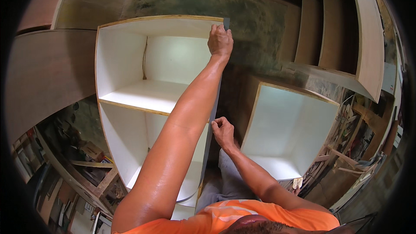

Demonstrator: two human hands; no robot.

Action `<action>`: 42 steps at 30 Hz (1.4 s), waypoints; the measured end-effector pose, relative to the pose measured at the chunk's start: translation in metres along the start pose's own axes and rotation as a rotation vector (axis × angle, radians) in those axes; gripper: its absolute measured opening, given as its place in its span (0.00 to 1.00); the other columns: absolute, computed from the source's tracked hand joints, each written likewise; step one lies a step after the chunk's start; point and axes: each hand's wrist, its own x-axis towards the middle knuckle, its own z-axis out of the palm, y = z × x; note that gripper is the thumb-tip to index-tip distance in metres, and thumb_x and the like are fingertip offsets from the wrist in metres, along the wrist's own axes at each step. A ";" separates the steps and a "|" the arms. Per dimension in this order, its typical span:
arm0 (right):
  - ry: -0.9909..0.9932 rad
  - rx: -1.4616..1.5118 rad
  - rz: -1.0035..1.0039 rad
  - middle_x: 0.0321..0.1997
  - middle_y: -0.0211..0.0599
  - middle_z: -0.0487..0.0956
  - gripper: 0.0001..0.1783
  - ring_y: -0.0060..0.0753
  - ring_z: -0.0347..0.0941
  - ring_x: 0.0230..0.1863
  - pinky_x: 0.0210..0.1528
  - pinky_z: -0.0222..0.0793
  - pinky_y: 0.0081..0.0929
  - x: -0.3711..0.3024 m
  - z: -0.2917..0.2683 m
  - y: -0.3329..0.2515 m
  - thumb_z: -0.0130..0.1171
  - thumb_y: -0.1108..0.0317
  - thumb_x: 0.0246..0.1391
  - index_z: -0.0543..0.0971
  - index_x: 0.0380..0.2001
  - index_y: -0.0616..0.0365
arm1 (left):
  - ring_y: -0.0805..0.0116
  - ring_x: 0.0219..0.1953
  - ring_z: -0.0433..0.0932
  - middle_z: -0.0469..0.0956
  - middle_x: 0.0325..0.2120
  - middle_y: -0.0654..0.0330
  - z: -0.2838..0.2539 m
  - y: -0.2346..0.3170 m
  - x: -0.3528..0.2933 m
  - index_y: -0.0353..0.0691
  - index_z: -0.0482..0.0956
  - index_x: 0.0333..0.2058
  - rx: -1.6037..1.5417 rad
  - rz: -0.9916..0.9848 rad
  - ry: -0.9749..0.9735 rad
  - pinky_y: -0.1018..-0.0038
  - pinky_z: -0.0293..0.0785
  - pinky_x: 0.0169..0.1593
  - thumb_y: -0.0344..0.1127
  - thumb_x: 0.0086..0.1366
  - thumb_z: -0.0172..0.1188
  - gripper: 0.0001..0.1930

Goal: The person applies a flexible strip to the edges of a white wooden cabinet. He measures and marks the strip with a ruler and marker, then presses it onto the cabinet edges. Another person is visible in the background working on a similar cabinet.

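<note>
A cabinet (125, 39) with a white inside and bare wood edges stands in front of me, divided by a shelf (134, 106). Down its right front edge runs a thin grey edging strip (213, 112), whose lower end curls loosely inside the lower opening. At the top right corner my left hand (220, 41) is closed over the strip, a short end sticking out above the fist. Lower on the same edge my right hand (224, 132) has its fingers curled in a pinch at the strip. My left forearm crosses the cabinet and hides part of the shelf.
To the right stands a smaller white-lined box (290, 121). Behind it is a large wooden cabinet (346, 30) with several compartments. Brown panels (52, 69) fill the left side. Wood scraps (346, 143) lie at the right, with more clutter at the lower left.
</note>
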 end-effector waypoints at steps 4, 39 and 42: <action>0.030 -0.019 -0.086 0.22 0.39 0.79 0.11 0.24 0.74 0.24 0.31 0.72 0.26 0.003 0.002 0.006 0.62 0.66 0.55 0.78 0.29 0.65 | 0.45 0.40 0.77 0.74 0.37 0.50 -0.004 -0.001 -0.002 0.39 0.79 0.37 0.005 0.027 -0.047 0.54 0.75 0.42 0.37 0.62 0.62 0.09; -0.207 0.321 0.230 0.27 0.34 0.77 0.09 0.21 0.73 0.24 0.26 0.73 0.18 -0.161 0.043 0.114 0.62 0.70 0.58 0.75 0.34 0.67 | 0.60 0.30 0.80 0.79 0.36 0.54 -0.205 -0.113 -0.519 0.38 0.84 0.39 -0.198 -0.683 -0.001 0.68 0.76 0.37 0.33 0.63 0.62 0.08; -0.155 0.226 0.178 0.27 0.34 0.77 0.10 0.21 0.73 0.24 0.25 0.73 0.18 -0.163 0.045 0.114 0.63 0.71 0.57 0.74 0.33 0.67 | 0.60 0.30 0.80 0.79 0.35 0.54 -0.204 -0.116 -0.520 0.38 0.84 0.39 -0.198 -0.659 -0.017 0.67 0.76 0.37 0.33 0.63 0.62 0.08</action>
